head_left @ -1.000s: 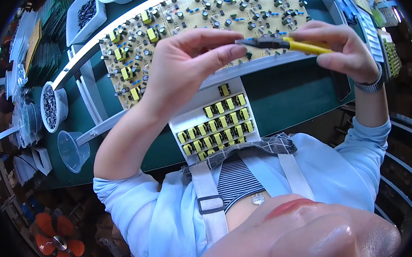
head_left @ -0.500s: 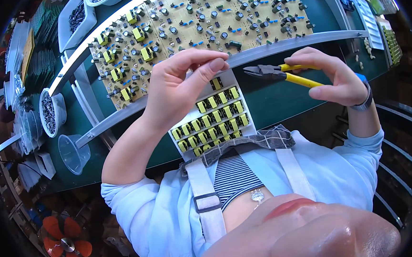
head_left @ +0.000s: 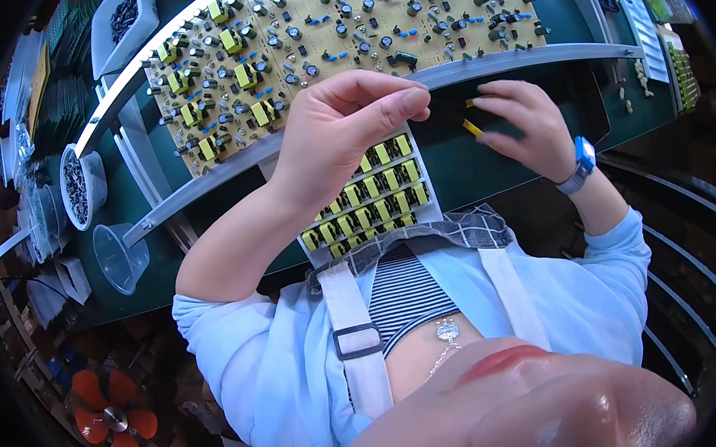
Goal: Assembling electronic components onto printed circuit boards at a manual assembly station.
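Note:
My left hand point(head_left: 343, 129) is closed in a pinch, thumb against fingertips, just in front of a metal rail point(head_left: 521, 60). Whatever lies between those fingertips is too small to make out. Below it, partly covered by the wrist, a white tray point(head_left: 433, 204) holds rows of small transformers point(head_left: 390, 180) wrapped in yellow tape. To the right, my right hand point(head_left: 530, 128) has its fingers around cutting pliers point(head_left: 472, 127). Only short bits of the yellow handles show by the fingertips; the dark jaws cannot be made out against the dark background.
Beyond the rail lies a tan circuit board panel point(head_left: 311, 27) crowded with capacitors, with yellow transformers on its left part. Left of it stand a white bin point(head_left: 147, 22) of black parts, a white tub point(head_left: 99, 171) and a clear cup point(head_left: 132, 260). An orange fan point(head_left: 95, 388) is lower left.
My left hand has moved right, still pinched. My right hand has shifted left with the pliers, whose jaws and most of whose handles no longer show. The whole view has shifted slightly.

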### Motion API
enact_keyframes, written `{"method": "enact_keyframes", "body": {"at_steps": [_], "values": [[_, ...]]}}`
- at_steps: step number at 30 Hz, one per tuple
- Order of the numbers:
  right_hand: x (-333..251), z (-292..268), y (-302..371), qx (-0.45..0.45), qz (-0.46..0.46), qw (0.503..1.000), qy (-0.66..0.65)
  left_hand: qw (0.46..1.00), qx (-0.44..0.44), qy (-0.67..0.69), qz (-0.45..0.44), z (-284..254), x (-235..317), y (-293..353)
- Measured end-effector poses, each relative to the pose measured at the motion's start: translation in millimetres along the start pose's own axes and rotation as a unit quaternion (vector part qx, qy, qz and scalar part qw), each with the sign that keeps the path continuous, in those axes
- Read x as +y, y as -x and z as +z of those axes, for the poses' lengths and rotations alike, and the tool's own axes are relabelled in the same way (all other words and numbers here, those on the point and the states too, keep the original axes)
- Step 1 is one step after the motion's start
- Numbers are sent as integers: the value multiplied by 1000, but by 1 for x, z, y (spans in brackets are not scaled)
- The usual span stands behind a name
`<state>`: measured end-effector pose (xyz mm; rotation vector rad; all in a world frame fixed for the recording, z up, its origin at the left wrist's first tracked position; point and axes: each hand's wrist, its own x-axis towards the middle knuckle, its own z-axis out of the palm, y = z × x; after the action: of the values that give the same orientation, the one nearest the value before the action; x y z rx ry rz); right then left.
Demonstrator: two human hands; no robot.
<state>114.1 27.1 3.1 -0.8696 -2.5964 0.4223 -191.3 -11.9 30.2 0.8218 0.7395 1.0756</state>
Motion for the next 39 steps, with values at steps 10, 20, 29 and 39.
{"method": "enact_keyframes", "body": {"at_steps": [10, 20, 29, 39], "values": [[-50, -22, -87, 84, -105, 963, -236, 994, 8, -78, 80, 12, -4, 25], [-71, -18, -108, 118, -206, 971, 38, 984, 70, -121, 109, 1, -4, 30], [-71, -14, -141, 73, -231, 952, 185, 987, 81, -89, 108, -20, 1, 22], [10, -6, -266, 60, -134, 985, 95, 994, 81, -62, 50, -41, 14, 28]]}}
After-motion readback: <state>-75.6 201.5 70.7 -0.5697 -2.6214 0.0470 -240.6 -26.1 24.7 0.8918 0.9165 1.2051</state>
